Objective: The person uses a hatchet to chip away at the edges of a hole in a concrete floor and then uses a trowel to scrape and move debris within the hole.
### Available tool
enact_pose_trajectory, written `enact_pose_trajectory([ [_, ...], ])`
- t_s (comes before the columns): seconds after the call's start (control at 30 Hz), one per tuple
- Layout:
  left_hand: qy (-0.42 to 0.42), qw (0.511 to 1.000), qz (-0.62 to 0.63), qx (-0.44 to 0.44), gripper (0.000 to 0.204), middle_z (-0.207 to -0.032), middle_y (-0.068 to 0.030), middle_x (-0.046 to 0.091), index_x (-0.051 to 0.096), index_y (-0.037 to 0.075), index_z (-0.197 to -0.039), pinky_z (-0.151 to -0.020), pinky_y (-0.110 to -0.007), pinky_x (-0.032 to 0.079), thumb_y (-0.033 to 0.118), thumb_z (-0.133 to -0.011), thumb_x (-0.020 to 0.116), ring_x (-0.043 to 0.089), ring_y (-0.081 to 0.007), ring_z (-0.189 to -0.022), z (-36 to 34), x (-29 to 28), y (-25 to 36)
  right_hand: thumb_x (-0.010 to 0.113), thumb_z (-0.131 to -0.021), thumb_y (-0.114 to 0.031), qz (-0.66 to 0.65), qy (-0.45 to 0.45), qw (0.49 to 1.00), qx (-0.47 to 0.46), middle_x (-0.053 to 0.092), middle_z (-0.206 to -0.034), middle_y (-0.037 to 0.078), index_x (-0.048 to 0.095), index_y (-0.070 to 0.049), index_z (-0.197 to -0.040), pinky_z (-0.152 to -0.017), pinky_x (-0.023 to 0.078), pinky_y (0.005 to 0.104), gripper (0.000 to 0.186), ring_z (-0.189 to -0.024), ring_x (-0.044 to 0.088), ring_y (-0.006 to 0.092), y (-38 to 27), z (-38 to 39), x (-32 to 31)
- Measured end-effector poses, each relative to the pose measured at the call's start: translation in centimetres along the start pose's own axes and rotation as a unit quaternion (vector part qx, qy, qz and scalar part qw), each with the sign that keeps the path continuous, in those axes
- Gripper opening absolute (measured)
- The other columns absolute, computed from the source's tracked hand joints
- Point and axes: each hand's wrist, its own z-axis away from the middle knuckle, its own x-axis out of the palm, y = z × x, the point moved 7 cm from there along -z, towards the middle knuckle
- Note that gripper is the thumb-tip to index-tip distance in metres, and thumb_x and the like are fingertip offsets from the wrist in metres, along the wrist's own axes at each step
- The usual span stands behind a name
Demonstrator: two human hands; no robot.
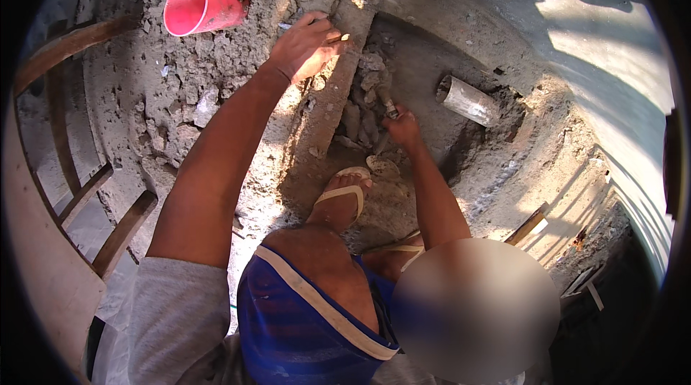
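Grey sleeve (pixel 176 306) closest; left hand (pixel 308 46) curled, contents unclear; right hand (pixel 403 128) grips a slim tool (pixel 391 108), best kept steady beside rubble (pixel 352 120).

A pink plastic mug (pixel 224 14) with a looped handle sits upper left; the bare left hand (pixel 309 48) is upper centre; mid-frame, the bare right hand (pixel 404 128) grips a slim greyish tool (pixel 391 108).

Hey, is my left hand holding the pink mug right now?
No, the pink mug is on the rubble further left, with a clear gap between it and your left hand.
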Motion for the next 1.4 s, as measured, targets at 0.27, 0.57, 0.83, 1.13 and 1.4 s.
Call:
enact_pose_trajectory([
  [0.27,0.028,0.998,-0.025,0.054,0.024,-0.101,0.0036,0.066,0.075,0.021,-0.108,-0.104,-0.031,0.045,0.02,-0.089,0.062,0.056,-0.0191,-0.11,-0.5,-2.5,2.0,0.072,-0.078,-0.023,-0.142,0.006,0.988,0.055,0.07,-0.08,0.016,0.068,0.001,-0.107,-0.072,0.051,0.0408,0.037,-0.076,0.068,0.0284,1.1,6.4,-3.9],
  [0.57,-0.005,0.996,-0.052,0.067,0.026,-0.1,0.0048,0.068,0.074,0.023,-0.108,-0.105,-0.035,0.043,0.015,-0.086,0.064,0.06,-0.016,-0.102,-1.1,-2.7,2.5,0.068,-0.087,-0.023,0.154,0.145,0.976,-0.052,0.069,-0.085,0.027,0.061,0.002,-0.106,-0.075,0.052,0.0534,0.032,-0.085,0.068,0.0461,-20.2,14.2,-16.4],
  [0.83,-0.005,0.999,-0.002,0.047,0.027,-0.101,0.0022,0.068,0.074,0.02,-0.105,-0.106,-0.037,0.044,0.014,-0.079,0.074,0.058,-0.02,-0.109,-0.9,-2.0,2.1,0.065,-0.089,-0.025,0.082,0.179,0.967,-0.161,0.067,-0.081,0.025,0.057,-0.001,-0.104,-0.072,0.05,0.0538,0.03,-0.081,0.067,0.0459,-26.6,14.3,-15.8],
  [1.13,-0.023,0.997,-0.044,0.053,0.033,-0.101,0.0061,0.066,0.074,0.028,-0.113,-0.107,-0.031,0.041,0.017,-0.086,0.06,0.058,-0.0146,-0.104,-0.7,-2.8,2.0,0.07,-0.085,-0.026,0.09,0.198,0.976,0.013,0.067,-0.085,0.027,0.062,0.0,-0.106,-0.075,0.051,0.0542,0.034,-0.087,0.067,0.0472,2.7,9.2,-6.6],
  [1.4,0.009,1.0,-0.002,0.01,0.031,-0.106,0.0068,0.066,0.075,0.03,-0.112,-0.104,-0.031,0.046,0.016,-0.087,0.064,0.056,-0.0197,-0.113,-0.9,-1.4,1.0,0.069,-0.086,-0.024,0.108,0.23,0.967,-0.002,0.069,-0.093,0.029,0.062,0.0,-0.11,-0.076,0.052,0.0562,0.035,-0.091,0.067,0.0487,2.6,-1.5,-4.3],
])
